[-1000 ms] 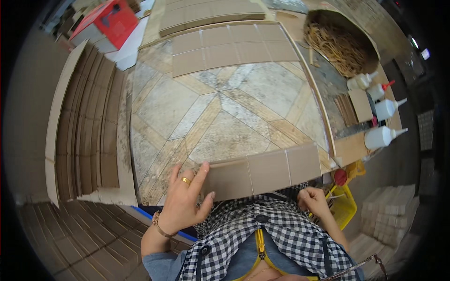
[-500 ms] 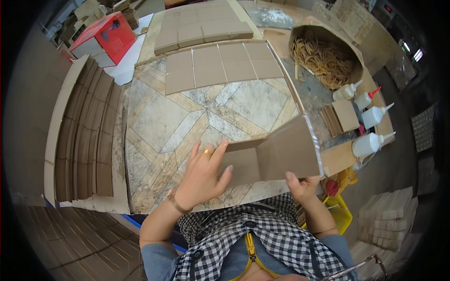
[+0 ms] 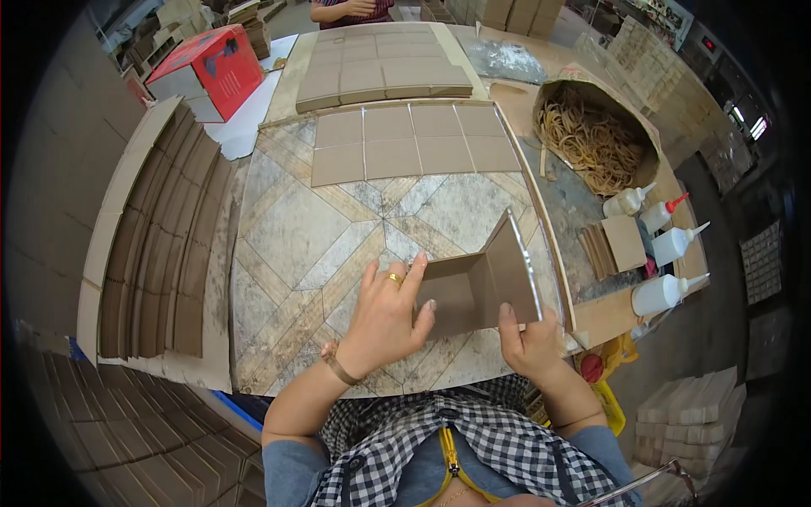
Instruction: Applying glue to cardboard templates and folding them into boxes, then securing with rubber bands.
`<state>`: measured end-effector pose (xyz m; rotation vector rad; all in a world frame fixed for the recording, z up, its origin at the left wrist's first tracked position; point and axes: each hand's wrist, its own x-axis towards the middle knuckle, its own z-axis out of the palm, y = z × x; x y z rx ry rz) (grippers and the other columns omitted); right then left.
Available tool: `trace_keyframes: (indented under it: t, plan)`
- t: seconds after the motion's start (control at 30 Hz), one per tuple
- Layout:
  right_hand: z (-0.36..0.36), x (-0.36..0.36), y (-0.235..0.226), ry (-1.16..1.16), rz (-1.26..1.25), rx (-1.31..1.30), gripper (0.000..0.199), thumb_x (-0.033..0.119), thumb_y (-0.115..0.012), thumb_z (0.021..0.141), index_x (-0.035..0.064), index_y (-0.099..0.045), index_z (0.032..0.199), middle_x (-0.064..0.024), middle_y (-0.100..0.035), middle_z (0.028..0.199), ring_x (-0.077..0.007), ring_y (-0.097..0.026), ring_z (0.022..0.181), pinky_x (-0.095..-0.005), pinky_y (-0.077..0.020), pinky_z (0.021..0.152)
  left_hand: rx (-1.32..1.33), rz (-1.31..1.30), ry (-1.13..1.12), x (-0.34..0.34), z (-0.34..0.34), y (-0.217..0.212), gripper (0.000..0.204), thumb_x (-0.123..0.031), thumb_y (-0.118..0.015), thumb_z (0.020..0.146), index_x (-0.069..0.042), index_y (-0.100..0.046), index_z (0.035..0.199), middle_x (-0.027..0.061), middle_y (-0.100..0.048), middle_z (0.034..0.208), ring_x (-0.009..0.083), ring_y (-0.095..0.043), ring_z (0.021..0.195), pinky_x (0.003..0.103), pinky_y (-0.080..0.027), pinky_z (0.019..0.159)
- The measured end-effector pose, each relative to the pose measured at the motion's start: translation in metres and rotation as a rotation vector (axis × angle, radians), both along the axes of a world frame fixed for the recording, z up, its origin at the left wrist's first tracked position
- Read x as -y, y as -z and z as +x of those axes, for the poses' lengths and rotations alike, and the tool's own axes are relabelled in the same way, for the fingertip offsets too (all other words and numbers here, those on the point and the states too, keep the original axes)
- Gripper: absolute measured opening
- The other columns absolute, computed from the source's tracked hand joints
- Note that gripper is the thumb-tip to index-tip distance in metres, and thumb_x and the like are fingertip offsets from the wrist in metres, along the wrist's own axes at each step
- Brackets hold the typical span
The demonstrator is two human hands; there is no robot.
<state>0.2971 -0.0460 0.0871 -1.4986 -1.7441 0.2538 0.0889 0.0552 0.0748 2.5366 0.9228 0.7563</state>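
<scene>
A brown cardboard piece (image 3: 459, 297) stands folded over the patterned tabletop, its right panel raised steeply, with a pale, shiny strip along that panel's outer edge. My left hand (image 3: 382, 317), with a ring and a bracelet, grips its left side, thumb on the near side and fingers over the far edge. At the lower right corner, my right hand (image 3: 534, 340) pinches the raised panel, thumb in front and fingers partly hidden behind. Beyond them lies a flat, creased cardboard sheet (image 3: 389, 145) with pale lines along its folds.
Stacked cardboard (image 3: 384, 72) sits at the far edge; more cardboard sheets (image 3: 165, 245) stand on the left near a red box (image 3: 232, 72). On the right are a bag of rubber bands (image 3: 591, 139), small cardboard pieces (image 3: 623, 243) and several squeeze bottles (image 3: 659, 294). Another person's hand (image 3: 359, 8) shows at the back.
The right panel has swung up and inward, to the left, with my right hand. My left hand keeps its hold. The view has shifted, and another person now shows at the far side.
</scene>
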Motion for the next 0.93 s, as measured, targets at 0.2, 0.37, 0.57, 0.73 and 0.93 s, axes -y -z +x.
trace_keyframes:
  t: [0.2,0.37,0.57,0.73,0.93]
  plan:
    - [-0.014,-0.003,-0.012,0.004,0.061,0.437,0.057,0.005,-0.061,0.076,0.0051,-0.049,0.132,-0.0243,-0.052,0.127,-0.0427,-0.060,0.103,-0.0386,-0.0564,0.069,0.476,-0.590,0.064,-0.003,-0.015,0.003,0.058,-0.009,-0.054,0.081,0.007,-0.039,0.135,0.0250,-0.053,0.115,0.0379,-0.053,0.108,0.046,-0.037,0.100]
    - [-0.017,0.002,-0.026,-0.088,-0.070,0.495,0.044,0.020,-0.066,0.077,0.0116,-0.060,0.119,-0.0202,-0.053,0.127,-0.0477,-0.057,0.103,-0.0435,-0.0542,0.076,0.338,-0.443,0.111,0.000,-0.031,0.022,0.056,0.004,-0.050,0.075,0.002,-0.046,0.131,0.0228,-0.055,0.120,0.0375,-0.052,0.113,0.045,-0.035,0.103]
    - [0.113,-0.081,-0.016,0.375,0.029,0.113,0.025,0.017,-0.060,0.082,0.0035,-0.065,0.102,-0.0194,-0.067,0.096,-0.0350,-0.064,0.091,-0.0410,-0.0504,0.080,0.217,-0.244,0.073,0.006,-0.018,0.018,0.055,0.008,-0.046,0.071,-0.005,-0.053,0.124,0.0191,-0.059,0.117,0.0362,-0.053,0.112,0.051,-0.028,0.106]
    - [0.283,-0.182,0.023,1.059,-0.337,0.283,0.031,0.021,-0.055,0.086,0.0040,-0.060,0.112,-0.0258,-0.057,0.119,-0.0353,-0.058,0.107,-0.0421,-0.0466,0.090,0.200,-0.240,0.055,0.008,-0.016,0.021,0.055,0.009,-0.046,0.071,-0.005,-0.053,0.124,0.0188,-0.059,0.115,0.0350,-0.054,0.111,0.054,-0.027,0.106]
    - [0.298,-0.214,0.017,1.167,-0.831,0.227,0.067,0.030,-0.059,0.086,0.0066,-0.034,0.144,-0.0176,-0.034,0.147,-0.0328,-0.042,0.130,-0.0419,-0.0352,0.107,0.234,-0.274,0.008,0.010,-0.019,0.031,0.055,0.006,-0.049,0.072,-0.006,-0.053,0.125,0.0186,-0.060,0.115,0.0348,-0.054,0.114,0.053,-0.026,0.107]
